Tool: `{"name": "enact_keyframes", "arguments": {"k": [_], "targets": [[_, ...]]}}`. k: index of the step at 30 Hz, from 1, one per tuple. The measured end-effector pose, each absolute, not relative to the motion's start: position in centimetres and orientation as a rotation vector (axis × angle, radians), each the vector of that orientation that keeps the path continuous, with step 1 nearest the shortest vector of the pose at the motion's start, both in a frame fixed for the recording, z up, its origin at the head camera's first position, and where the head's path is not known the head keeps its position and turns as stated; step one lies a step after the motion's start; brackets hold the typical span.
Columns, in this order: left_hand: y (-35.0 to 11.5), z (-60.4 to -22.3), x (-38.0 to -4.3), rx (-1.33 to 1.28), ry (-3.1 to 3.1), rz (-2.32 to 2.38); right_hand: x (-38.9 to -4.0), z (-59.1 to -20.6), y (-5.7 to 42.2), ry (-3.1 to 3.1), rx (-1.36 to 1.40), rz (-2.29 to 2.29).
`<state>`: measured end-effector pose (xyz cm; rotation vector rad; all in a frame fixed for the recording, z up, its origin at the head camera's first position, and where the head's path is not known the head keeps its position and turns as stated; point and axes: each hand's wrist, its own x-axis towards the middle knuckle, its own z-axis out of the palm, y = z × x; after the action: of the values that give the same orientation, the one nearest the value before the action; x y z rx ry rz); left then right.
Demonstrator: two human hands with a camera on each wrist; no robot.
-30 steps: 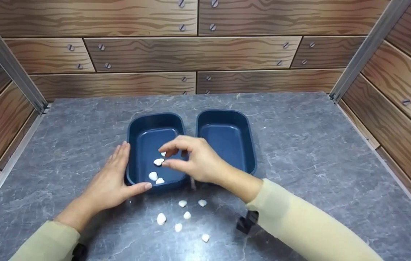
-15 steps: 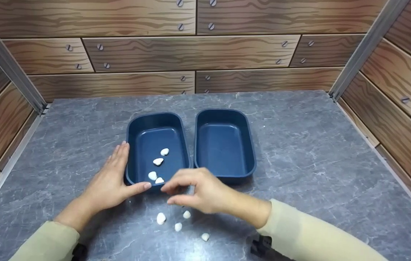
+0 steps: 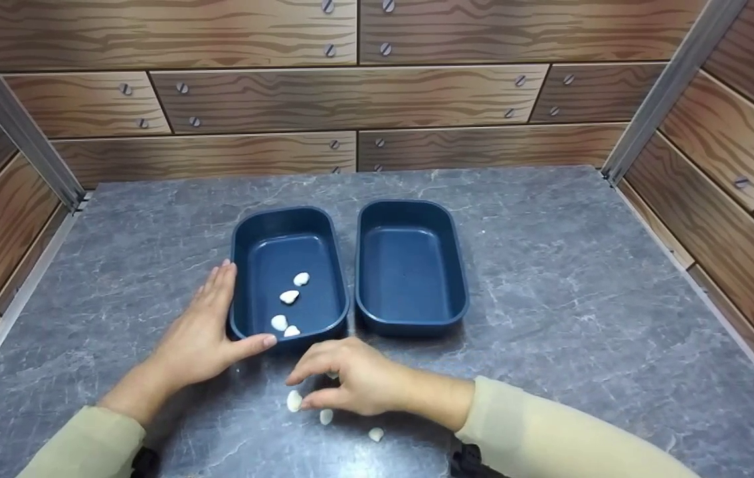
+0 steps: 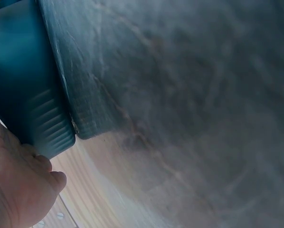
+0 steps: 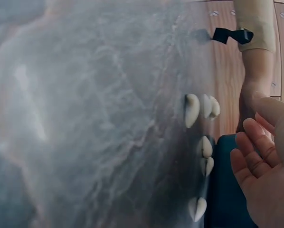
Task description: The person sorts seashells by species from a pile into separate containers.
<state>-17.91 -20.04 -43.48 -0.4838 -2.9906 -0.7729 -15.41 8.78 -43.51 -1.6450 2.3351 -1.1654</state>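
Observation:
My left hand [image 3: 200,338] rests against the left blue container [image 3: 291,211], fingers straight along its left wall and thumb on the front rim. In the left wrist view its fingers touch the container's ribbed outer wall [image 4: 28,71]. Several small white seashells [image 3: 289,297] lie inside that container. My right hand [image 3: 360,378] hovers over the loose shells in front, thumb and fingers apart, holding nothing visible. Its thumb tip is close to a white seashell [image 3: 294,401]. Other seashells [image 3: 376,434] lie nearby, some partly hidden by the hand; several show in the right wrist view [image 5: 192,110].
A second blue container [image 3: 410,318] stands just right of the first, with no shells visible in it. Both are on a grey marbled tabletop [image 3: 582,299]. Wood-patterned panels [image 3: 350,96] enclose the back and sides, with metal posts at the corners.
My right hand has moved out of the left container and down toward the loose shells in front. A shell its fingers partly covered now lies in plain view inside. My left hand stays put.

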Motion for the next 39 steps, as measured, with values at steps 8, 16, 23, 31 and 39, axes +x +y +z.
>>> {"name": "enact_keyframes", "arguments": {"k": [8, 16, 23, 31, 39], "targets": [[-20.1, -43.5, -17.8, -0.482, -2.991, -0.780, -15.6, -44.3, 8.1, 2.350, -1.621, -1.025], [-20.0, -43.5, -17.9, -0.482, -2.995, -0.779, -15.8, -44.4, 7.9, 2.341, -1.517, -0.916], [-20.0, -43.5, -17.9, -0.485, -2.991, -0.772, -16.2, -44.7, 7.8, 2.312, -1.480, -0.932], [-20.0, -43.4, -17.9, -0.487, -2.993, -0.771, -16.5, -45.1, 7.8, 2.293, -1.482, -0.924], [-20.0, -43.3, -17.8, -0.485, -2.995, -0.777, -16.5, -45.2, 7.7, 2.289, -1.515, -0.902]]}}
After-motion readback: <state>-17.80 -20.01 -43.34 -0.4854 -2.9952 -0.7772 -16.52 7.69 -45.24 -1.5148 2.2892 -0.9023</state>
